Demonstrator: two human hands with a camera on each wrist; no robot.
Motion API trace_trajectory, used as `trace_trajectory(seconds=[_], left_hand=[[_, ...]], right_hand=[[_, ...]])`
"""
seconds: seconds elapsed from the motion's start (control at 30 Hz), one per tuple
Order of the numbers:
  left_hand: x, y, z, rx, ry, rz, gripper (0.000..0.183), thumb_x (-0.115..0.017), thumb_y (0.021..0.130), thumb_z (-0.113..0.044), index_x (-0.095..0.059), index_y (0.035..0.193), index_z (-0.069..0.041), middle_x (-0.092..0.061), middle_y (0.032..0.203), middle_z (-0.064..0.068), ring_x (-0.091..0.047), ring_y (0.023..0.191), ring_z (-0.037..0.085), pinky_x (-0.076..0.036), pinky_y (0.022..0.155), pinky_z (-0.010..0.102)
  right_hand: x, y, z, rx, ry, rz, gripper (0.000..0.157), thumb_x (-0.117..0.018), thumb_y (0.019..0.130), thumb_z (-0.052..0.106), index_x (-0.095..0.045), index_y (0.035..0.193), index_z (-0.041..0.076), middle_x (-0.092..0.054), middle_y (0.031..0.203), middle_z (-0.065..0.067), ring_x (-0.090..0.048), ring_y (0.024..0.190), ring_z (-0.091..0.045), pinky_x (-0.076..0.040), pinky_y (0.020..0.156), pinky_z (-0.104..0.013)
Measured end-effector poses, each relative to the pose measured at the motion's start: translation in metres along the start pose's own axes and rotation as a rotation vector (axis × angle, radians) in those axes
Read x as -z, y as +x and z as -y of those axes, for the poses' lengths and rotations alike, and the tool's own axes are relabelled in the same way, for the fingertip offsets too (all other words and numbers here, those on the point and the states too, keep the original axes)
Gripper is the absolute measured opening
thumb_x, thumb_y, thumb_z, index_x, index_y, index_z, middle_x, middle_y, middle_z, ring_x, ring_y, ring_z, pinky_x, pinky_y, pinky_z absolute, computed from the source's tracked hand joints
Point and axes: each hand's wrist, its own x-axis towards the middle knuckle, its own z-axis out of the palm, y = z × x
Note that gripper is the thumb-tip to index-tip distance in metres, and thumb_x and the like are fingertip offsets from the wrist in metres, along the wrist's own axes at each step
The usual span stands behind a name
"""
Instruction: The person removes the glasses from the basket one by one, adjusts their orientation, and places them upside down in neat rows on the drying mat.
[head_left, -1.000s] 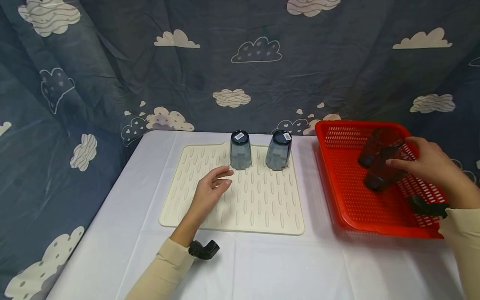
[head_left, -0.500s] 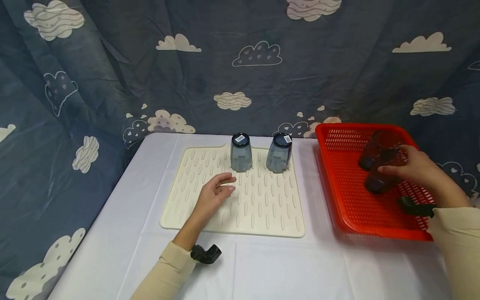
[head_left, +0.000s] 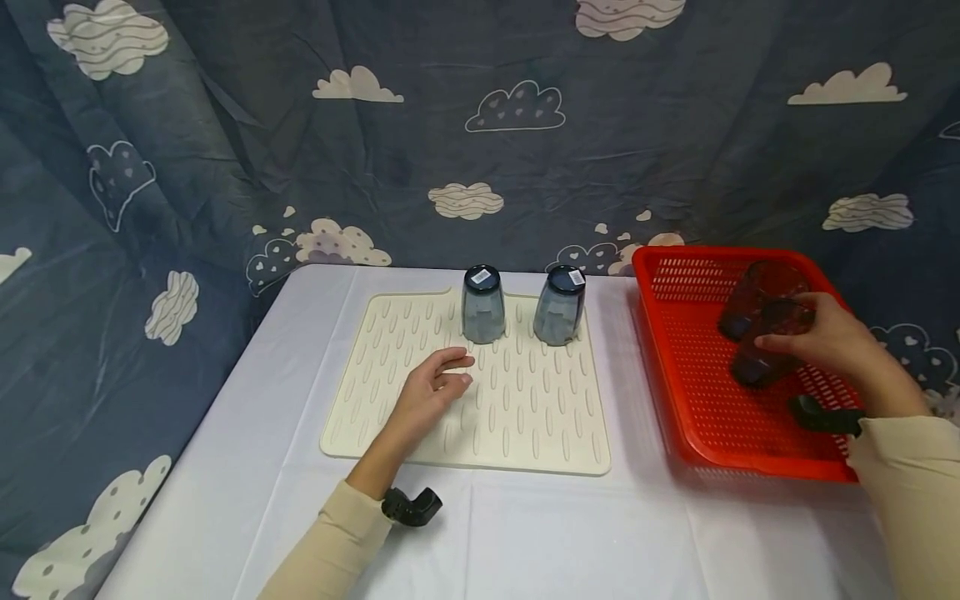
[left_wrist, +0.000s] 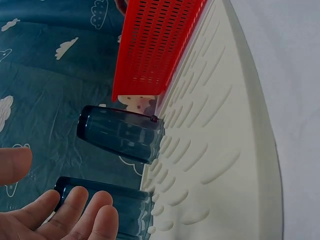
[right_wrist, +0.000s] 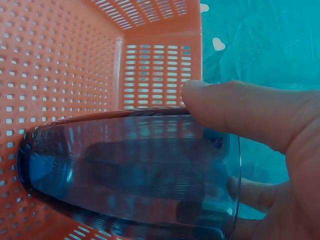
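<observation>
In the red basket, my right hand holds a dark blue-tinted drinking glass near its rim. The right wrist view shows the thumb on one side of this glass and fingertips on the other, its base toward the basket floor. Another tinted glass leans just behind it. My left hand hovers above the cream ribbed mat, fingers loosely bent and holding nothing. Upside down at the mat's back stand two more glasses, a left glass and a right glass.
A white cloth covers the table. Behind it hangs a dark blue curtain with cloud prints. The basket's raised wall stands right of the mat, with a strip of cloth between them.
My right hand has shifted a little left and in around the glass in the basket, which is slightly less tilted. My left hand has stayed nearly still over the mat.
</observation>
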Motion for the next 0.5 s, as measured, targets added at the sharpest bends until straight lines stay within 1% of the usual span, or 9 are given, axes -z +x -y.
trace_trajectory(seconds=[0.17, 0.23, 0.3, 0.43, 0.5], left_hand=[[0.0021, 0.0017, 0.0009, -0.017, 0.021, -0.002, 0.045, -0.062, 0.095, -0.011, -0.053, 0.139, -0.008, -0.064, 0.134, 0.013, -0.062, 0.12, 0.03, -0.052, 0.098, 0.035], [0.0022, 0.0017, 0.0016, -0.016, 0.02, 0.001, 0.045, -0.062, 0.095, -0.011, -0.053, 0.139, -0.007, -0.064, 0.134, 0.014, -0.062, 0.12, 0.03, -0.052, 0.097, 0.035], [0.0021, 0.0015, 0.0027, -0.02, 0.02, 0.004, 0.045, -0.062, 0.095, -0.011, -0.053, 0.14, -0.007, -0.063, 0.134, 0.015, -0.062, 0.12, 0.031, -0.052, 0.097, 0.034], [0.0022, 0.0006, 0.003, -0.014, 0.016, 0.01, 0.046, -0.062, 0.096, -0.011, -0.052, 0.14, -0.007, -0.063, 0.135, 0.015, -0.062, 0.12, 0.031, -0.052, 0.097, 0.033], [0.0028, 0.0001, 0.0028, -0.006, 0.008, 0.016, 0.047, -0.062, 0.096, -0.012, -0.051, 0.141, -0.007, -0.062, 0.136, 0.015, -0.062, 0.12, 0.031, -0.053, 0.097, 0.034]], right_hand=[[0.0021, -0.0026, 0.001, -0.032, -0.036, 0.038, 0.104, -0.069, 0.09, 0.044, -0.01, 0.149, -0.017, -0.027, 0.14, -0.048, -0.031, 0.122, -0.064, -0.033, 0.093, -0.075], [0.0018, -0.0028, 0.0007, -0.028, -0.047, 0.038, 0.106, -0.07, 0.089, 0.044, -0.008, 0.15, -0.017, -0.025, 0.141, -0.048, -0.03, 0.123, -0.065, -0.032, 0.094, -0.076], [0.0008, -0.0035, 0.0002, -0.026, -0.055, 0.028, 0.105, -0.071, 0.089, 0.043, -0.01, 0.149, -0.018, -0.028, 0.138, -0.048, -0.032, 0.121, -0.064, -0.033, 0.094, -0.076], [-0.0009, -0.0065, -0.0008, -0.028, -0.075, -0.015, 0.1, -0.072, 0.087, 0.042, -0.018, 0.145, -0.019, -0.036, 0.132, -0.047, -0.038, 0.115, -0.062, -0.037, 0.089, -0.073], [-0.0015, -0.009, -0.0004, -0.055, -0.078, -0.044, 0.097, -0.072, 0.087, 0.042, -0.021, 0.142, -0.019, -0.038, 0.13, -0.046, -0.04, 0.113, -0.061, -0.038, 0.088, -0.072]])
